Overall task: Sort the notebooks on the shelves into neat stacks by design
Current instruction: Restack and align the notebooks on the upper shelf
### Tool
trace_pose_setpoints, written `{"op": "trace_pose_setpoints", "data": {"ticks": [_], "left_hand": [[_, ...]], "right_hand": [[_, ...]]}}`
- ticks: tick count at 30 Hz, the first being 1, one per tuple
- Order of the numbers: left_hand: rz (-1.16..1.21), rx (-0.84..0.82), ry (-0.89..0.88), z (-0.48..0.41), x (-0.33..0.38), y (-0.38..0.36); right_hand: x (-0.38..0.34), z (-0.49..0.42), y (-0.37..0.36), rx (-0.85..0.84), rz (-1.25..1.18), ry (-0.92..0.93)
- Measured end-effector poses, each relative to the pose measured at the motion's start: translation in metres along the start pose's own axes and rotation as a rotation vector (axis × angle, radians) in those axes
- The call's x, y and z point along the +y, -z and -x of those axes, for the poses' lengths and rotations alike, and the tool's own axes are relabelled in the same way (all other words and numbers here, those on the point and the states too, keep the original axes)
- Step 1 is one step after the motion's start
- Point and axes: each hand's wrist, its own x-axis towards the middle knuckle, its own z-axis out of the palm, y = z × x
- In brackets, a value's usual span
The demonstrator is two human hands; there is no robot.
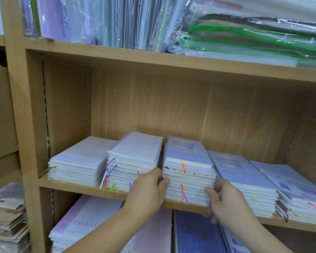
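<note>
The left grip (148,189) and the right grip (226,201) hold one stack (188,181) of notebooks between them. The left fingers are curled into the gap at its left side. The right fingers curl at its right side, with the thumb on the front edge. The stack stands on the shelf (77,184) between the two grips. A white stack (133,167) is just left of the left grip and a blue stack (244,179) just right of the right grip. I judge the stack heavy as a whole but loose: the thin notebooks have smooth-looking covers and may slide on each other, and the ribbons (182,191) can catch. It seems better to hold low on both sides, pressing inward, than to lift by the top books.
</note>
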Motion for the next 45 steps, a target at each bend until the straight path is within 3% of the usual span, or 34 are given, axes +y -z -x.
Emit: {"op": "trace_pose_setpoints", "data": {"ticks": [6,13,19,30,35,42,45], "left_hand": [[0.027,-0.003,0.008,0.002,0.002,0.000],[-0.142,-0.015,-0.078,-0.005,0.004,0.018],[-0.121,-0.060,-0.047,-0.008,0.016,0.012],[-0.275,-0.142,-0.044,-0.013,0.026,0.022],[-0.423,-0.141,-0.080,-0.015,0.035,0.025],[-0.314,-0.120,-0.083,-0.016,0.031,0.019],[-0.313,-0.117,-0.095,-0.015,0.030,0.021]], "right_hand": [[-0.002,0.000,0.005,0.016,0.053,-0.003],[-0.011,-0.007,0.019,0.089,0.266,0.064],[-0.015,-0.013,0.023,-0.081,0.054,0.014],[-0.020,-0.017,0.032,-0.102,0.167,-0.012],[-0.023,-0.022,0.035,-0.187,0.230,-0.007],[-0.016,-0.022,0.030,0.023,0.351,0.097],[-0.016,-0.020,0.031,0.039,0.396,0.100]]}}
